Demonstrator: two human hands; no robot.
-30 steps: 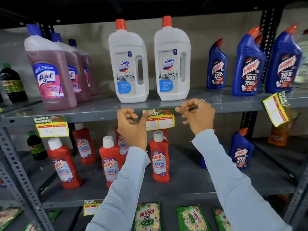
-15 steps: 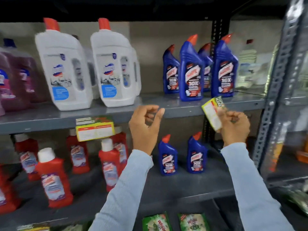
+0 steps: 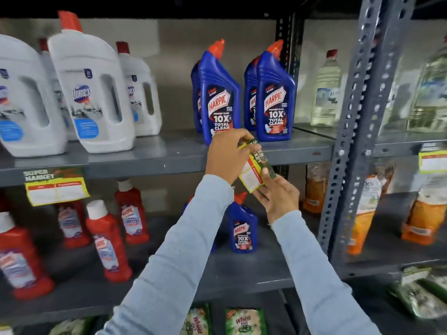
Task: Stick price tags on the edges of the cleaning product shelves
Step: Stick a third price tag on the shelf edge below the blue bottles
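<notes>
A yellow, red and green price tag (image 3: pixel 254 172) hangs tilted in front of the grey shelf edge (image 3: pixel 150 166), just below the blue Harpic bottles (image 3: pixel 219 97). My left hand (image 3: pixel 226 157) pinches its upper end. My right hand (image 3: pixel 275 198) supports its lower end from beneath, fingers behind the card. A second price tag (image 3: pixel 56 187) is stuck on the same shelf edge at the left, under the white Domex bottles (image 3: pixel 89 93). Another tag (image 3: pixel 433 160) sits on the shelf edge of the neighbouring rack at the far right.
A perforated grey upright post (image 3: pixel 358 131) stands right of my hands. Red Harpic bottles (image 3: pixel 108 240) and a small blue one (image 3: pixel 242 228) fill the shelf below. Orange bottles (image 3: pixel 362 213) stand on the right rack, green Wheel packets (image 3: pixel 244 321) at the bottom.
My view and both hands have shifted right, away from the tag under the white bottles. My right hand took a loose tag; my left hand has now come over and gripped its top.
</notes>
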